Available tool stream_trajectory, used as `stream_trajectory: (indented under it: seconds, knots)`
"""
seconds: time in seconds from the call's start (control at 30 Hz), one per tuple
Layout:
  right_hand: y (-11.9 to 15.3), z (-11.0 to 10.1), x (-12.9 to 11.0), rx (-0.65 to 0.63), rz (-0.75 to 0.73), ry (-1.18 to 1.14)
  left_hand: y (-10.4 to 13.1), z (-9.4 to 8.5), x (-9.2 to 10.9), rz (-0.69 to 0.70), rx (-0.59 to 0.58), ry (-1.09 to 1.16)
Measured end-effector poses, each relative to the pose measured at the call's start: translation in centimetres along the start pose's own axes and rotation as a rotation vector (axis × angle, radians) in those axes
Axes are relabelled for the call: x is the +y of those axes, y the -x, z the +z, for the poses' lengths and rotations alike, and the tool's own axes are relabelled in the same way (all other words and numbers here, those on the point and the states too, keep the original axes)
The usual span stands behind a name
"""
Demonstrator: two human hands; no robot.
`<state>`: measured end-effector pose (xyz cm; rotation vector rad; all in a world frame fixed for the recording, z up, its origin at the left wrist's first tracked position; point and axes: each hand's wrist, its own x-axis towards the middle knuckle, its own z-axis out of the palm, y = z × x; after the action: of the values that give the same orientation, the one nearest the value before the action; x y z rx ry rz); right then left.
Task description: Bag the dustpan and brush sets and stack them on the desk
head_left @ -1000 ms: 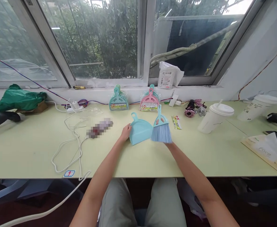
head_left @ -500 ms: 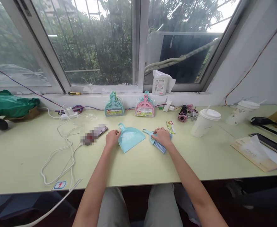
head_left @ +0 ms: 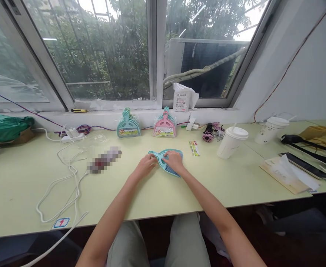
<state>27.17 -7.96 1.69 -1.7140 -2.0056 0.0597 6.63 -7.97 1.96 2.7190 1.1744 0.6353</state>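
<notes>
Since 0.5 s ago: brush [head_left: 171, 169] shifted left, from table just beside the dustpan [head_left: 181, 152] to on top of it; pan turned, its handle now pointing left. View also shifted slightly.

Landmark: dustpan, on the table [head_left: 157, 200] in front of the person. Brush lies over the pan, handle ends together at left, bristles toward the pan's wide right end.

Right hand [head_left: 174, 161]: on top of the brush, over the pan; thumb apart from the other fingers. Whether clamped on the brush, cannot tell. Left hand [head_left: 145, 165]: at the pan's handle end, fingertips at or just beside it; grip partly hidden, cannot tell if closed on it.

Behind the pan: pink packaged set [head_left: 164, 127]. Behind and left of it: teal packaged set [head_left: 129, 128]. Right of the pan and slightly behind: printed card [head_left: 194, 148], flat; farther right, lidded cup [head_left: 232, 144], upright. Left of the pan, well apart: pixelated object [head_left: 104, 160], with white cable [head_left: 76, 185] beyond it.
</notes>
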Motion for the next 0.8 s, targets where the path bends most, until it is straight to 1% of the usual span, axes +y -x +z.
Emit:
stream_trajectory:
  seconds: [0.1, 0.17, 0.2, 0.27, 0.37, 0.47, 0.57, 0.6, 0.63, 0.67, 0.7, 0.73, 0.77, 0.8]
  knots:
    - [-0.5, 0.0, -0.3, -0.058, -0.004, -0.042, -0.5, 0.1, -0.4, -0.080, 0.134, -0.205]
    - [-0.8, -0.3, -0.3, -0.084, -0.028, -0.059, -0.7, 0.1, -1.1, -0.059, 0.165, -0.225]
    - [-1.0, -0.4, -0.3, -0.093, -0.046, -0.060, -0.9, 0.2, -1.3, -0.025, 0.152, -0.201]
    - [-1.4, -0.3, -0.5, -0.108, -0.083, -0.049, -1.4, 0.5, -1.7, 0.037, 0.078, -0.114]
    - [-2.5, 0.3, -1.0, -0.123, -0.106, 0.004, -2.6, 1.2, -1.9, 0.042, -0.040, -0.022]
    - [-3.9, 1.0, -1.5, -0.133, -0.069, 0.056, -3.9, 1.5, -2.2, -0.026, -0.051, -0.002]
    - [-5.1, 1.4, -1.8, -0.156, -0.027, 0.043, -4.3, 1.3, -2.4, -0.075, -0.023, 0.026]
    - [-5.3, 1.4, -1.8, -0.165, -0.021, 0.026, -4.2, 1.2, -2.4, -0.092, 0.016, 0.030]
    - [-5.4, 1.5, -1.9, -0.171, -0.011, 0.007, -3.9, 1.2, -2.4, -0.127, 0.088, 0.036]
    - [-5.5, 1.6, -2.0, -0.169, 0.009, -0.011, -3.7, 1.2, -2.5, -0.184, 0.191, 0.053]
    - [-5.6, 1.7, -2.2, -0.155, 0.040, -0.031, -3.4, 1.3, -2.5, -0.269, 0.314, 0.094]
    - [-5.6, 1.9, -2.5, -0.122, 0.084, -0.052, -3.3, 1.5, -2.5, -0.376, 0.432, 0.176]
    - [-5.7, 2.2, -2.8, -0.070, 0.133, -0.077, -3.2, 1.7, -2.5, -0.486, 0.516, 0.306]
    - [-5.9, 2.4, -3.3, -0.007, 0.177, -0.110, -3.2, 2.0, -2.6, -0.574, 0.544, 0.477]
